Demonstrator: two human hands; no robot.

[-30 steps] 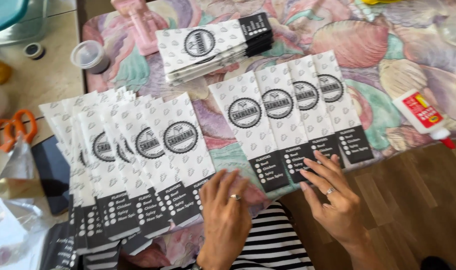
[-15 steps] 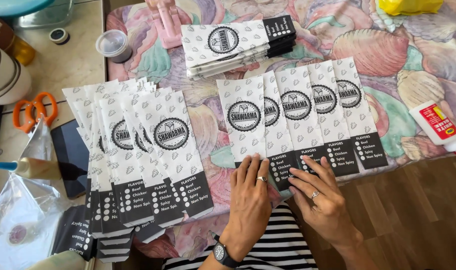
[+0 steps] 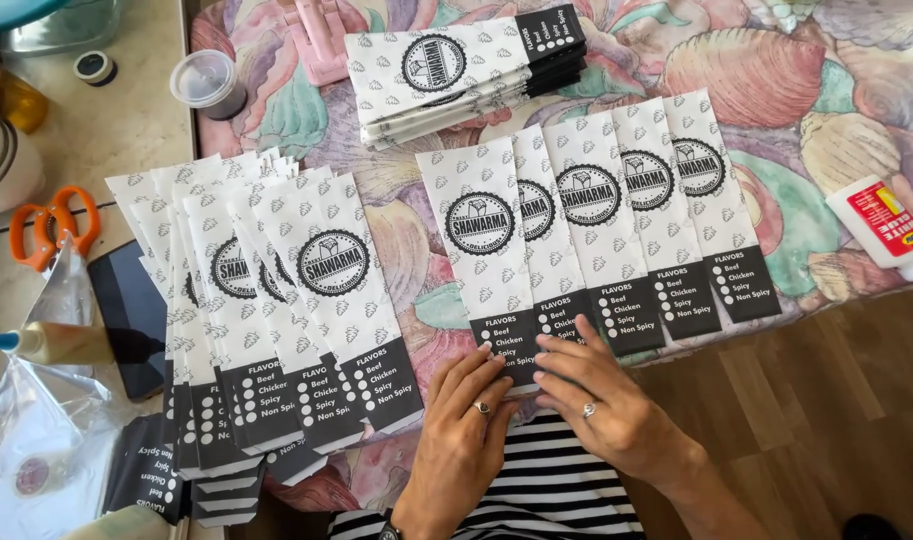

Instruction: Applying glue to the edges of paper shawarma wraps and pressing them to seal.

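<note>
While both hands lie flat, holding nothing, the left hand (image 3: 466, 425) and right hand (image 3: 601, 405) press the black bottom edge of the nearest paper sleeve (image 3: 486, 265) at six o'clock of the fanned row (image 3: 616, 215). Pressing evenly with all fingertips would likely keep it from skewing; a glue bottle (image 3: 881, 235) lies at three o'clock.

striped top (image 3: 556, 480), ringed left hand (image 3: 468, 425) (right hand (image 3: 601, 405) too)

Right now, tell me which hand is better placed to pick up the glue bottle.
Right. The right hand lies nearer the glue bottle at the cloth's right edge; the left hand would probably have to cross over it. Both rest on the front paper sleeve.
</note>
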